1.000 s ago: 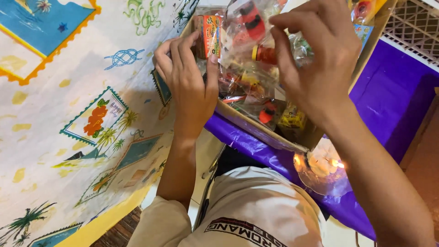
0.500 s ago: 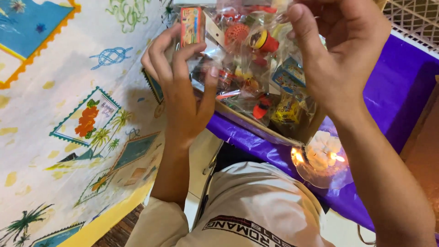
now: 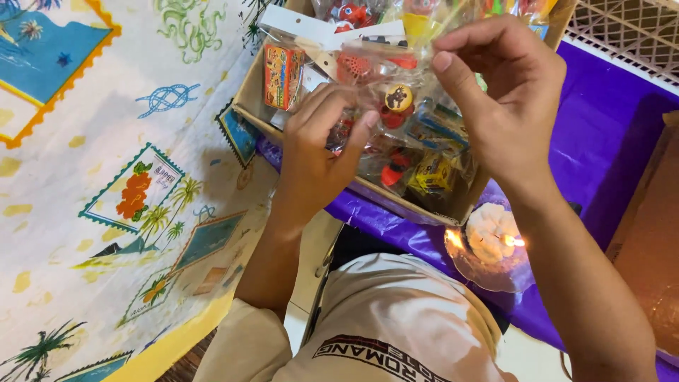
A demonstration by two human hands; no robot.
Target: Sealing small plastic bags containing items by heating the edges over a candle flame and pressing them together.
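My left hand (image 3: 315,159) and my right hand (image 3: 506,95) both pinch a clear plastic packet (image 3: 382,85) with small red and yellow toys inside. I hold it over an open cardboard box (image 3: 424,209) filled with several similar toy packets. My left fingers grip the packet's lower edge and my right thumb and fingers grip its right side. A small orange packet (image 3: 283,74) stands in the box's left end, just left of my left hand.
The box rests on a purple cloth (image 3: 608,141). A lit candle in a clear dish (image 3: 489,240) burns just below the box, near my right forearm. A printed sheet (image 3: 106,177) covers the left. A white lattice crate (image 3: 622,32) and brown cardboard (image 3: 651,240) are at right.
My left hand let go of the orange packet it held up, which now sits in the box. It has moved right and joined my right hand on the clear packet.
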